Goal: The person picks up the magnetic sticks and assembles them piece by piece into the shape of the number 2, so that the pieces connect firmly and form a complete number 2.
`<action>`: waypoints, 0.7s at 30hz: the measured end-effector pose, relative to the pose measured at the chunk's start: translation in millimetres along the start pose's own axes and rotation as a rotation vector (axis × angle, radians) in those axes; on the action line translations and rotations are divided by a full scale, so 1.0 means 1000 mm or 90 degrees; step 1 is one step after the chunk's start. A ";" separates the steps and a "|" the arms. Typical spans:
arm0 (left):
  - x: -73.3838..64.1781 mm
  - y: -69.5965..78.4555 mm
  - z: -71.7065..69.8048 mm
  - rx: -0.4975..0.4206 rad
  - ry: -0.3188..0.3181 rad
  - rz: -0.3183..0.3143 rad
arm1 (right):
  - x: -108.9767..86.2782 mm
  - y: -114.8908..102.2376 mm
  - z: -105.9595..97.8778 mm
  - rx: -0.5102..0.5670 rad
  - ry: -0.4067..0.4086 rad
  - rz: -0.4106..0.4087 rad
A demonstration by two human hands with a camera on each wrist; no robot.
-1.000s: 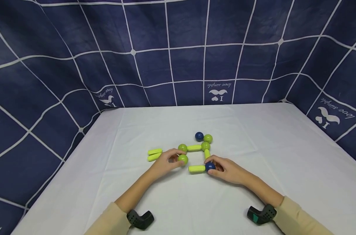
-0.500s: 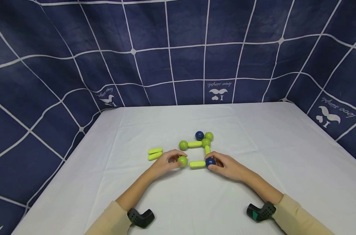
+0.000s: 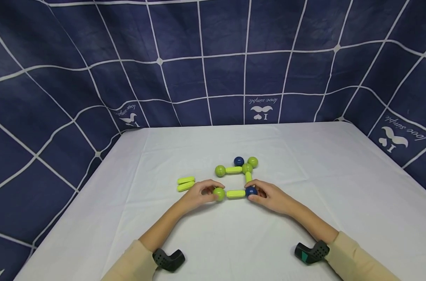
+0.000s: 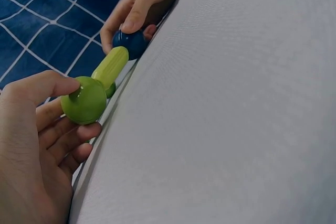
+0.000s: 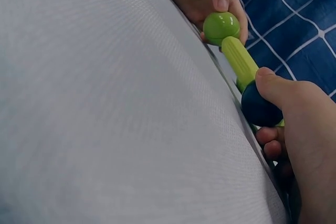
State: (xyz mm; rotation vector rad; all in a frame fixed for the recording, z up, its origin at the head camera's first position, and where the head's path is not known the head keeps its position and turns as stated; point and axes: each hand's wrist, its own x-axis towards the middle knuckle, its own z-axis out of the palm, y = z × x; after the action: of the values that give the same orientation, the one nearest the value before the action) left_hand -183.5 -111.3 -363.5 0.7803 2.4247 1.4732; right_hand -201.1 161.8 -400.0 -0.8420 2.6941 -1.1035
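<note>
My left hand (image 3: 200, 192) pinches a green ball (image 4: 84, 103) between thumb and fingers. Across from it, my right hand (image 3: 272, 198) holds a dark blue ball (image 5: 260, 106). A yellow-green rod (image 3: 236, 194) runs left from the blue ball, its free end right at the green ball. Another rod (image 3: 248, 176) reaches back from the blue ball to a green corner ball (image 3: 247, 168). From that corner a third rod (image 3: 233, 170) leads left to a further green ball (image 3: 220, 171). Together they form an angular three-sided frame on the white table.
Two loose yellow-green rods (image 3: 186, 184) lie side by side behind my left hand. Behind the corner ball sit a loose dark blue ball (image 3: 239, 161) and a green ball (image 3: 253, 162). A navy curtain (image 3: 223, 74) with white lines hangs beyond the white-covered table (image 3: 213, 242).
My right hand has moved the joined frame away from me, bringing the front rod level with the green ball in my left hand. The loose green ball behind has shifted slightly right.
</note>
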 end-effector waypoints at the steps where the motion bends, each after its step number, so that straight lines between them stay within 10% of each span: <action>1: 0.000 0.000 0.000 0.003 -0.001 0.002 | 0.000 0.000 0.000 0.000 0.001 0.001; 9: 0.010 -0.032 0.003 0.018 -0.004 0.007 | 0.003 -0.001 0.000 0.009 0.002 0.002; 21: 0.009 -0.034 0.004 0.105 0.006 0.016 | 0.016 0.000 -0.004 0.013 -0.036 -0.008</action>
State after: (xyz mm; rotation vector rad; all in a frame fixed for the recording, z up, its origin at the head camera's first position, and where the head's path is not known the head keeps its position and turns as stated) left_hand -200.9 -115.2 -393.8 0.8410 2.5782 1.2997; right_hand -215.6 155.6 -395.4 -0.8738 2.6310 -1.0894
